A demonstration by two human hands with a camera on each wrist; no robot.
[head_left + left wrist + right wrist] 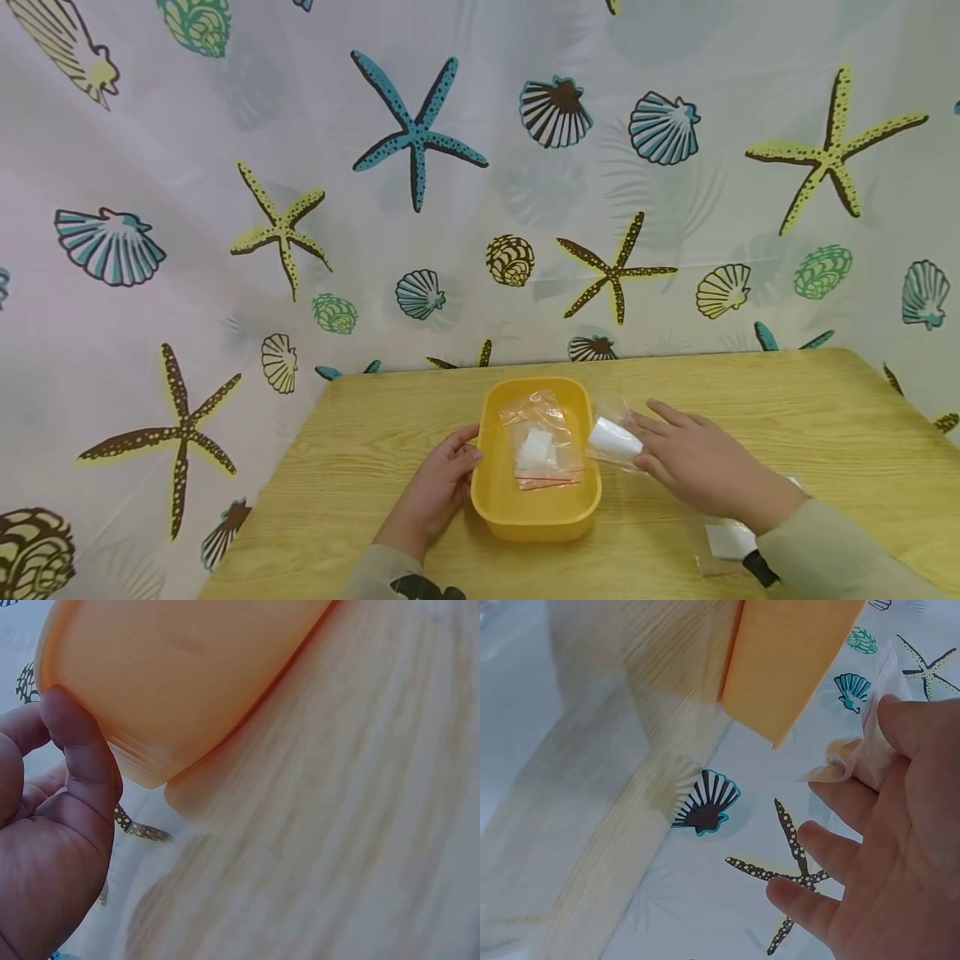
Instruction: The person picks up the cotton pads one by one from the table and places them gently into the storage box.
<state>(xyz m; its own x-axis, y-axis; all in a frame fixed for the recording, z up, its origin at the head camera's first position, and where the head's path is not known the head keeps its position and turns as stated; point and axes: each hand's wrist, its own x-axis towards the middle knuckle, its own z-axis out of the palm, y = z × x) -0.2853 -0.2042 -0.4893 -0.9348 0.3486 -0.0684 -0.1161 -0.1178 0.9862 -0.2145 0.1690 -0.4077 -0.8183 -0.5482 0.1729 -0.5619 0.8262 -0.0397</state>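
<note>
A yellow plastic bin (pixel 536 531) stands on the table in front of me. My left hand (pixel 438 487) grips its left side, with the thumb at the rim; the left wrist view has that thumb (pixel 75 735) against the bin's wall. Clear zip bags (pixel 540 479) with white contents lie inside the bin. Just off the bin's right rim, my right hand (pixel 697 458) pinches another clear zip bag (pixel 613 437) holding a white rolled piece. In the right wrist view this bag (pixel 877 750) sits between thumb and index finger, the other fingers spread.
Partly hidden under the right forearm, another clear bag (pixel 723 540) with white contents lies on the wood-grain table (pixel 360 442). A white curtain (pixel 480 192) printed with starfish and shells hangs behind the table's back edge and at both sides.
</note>
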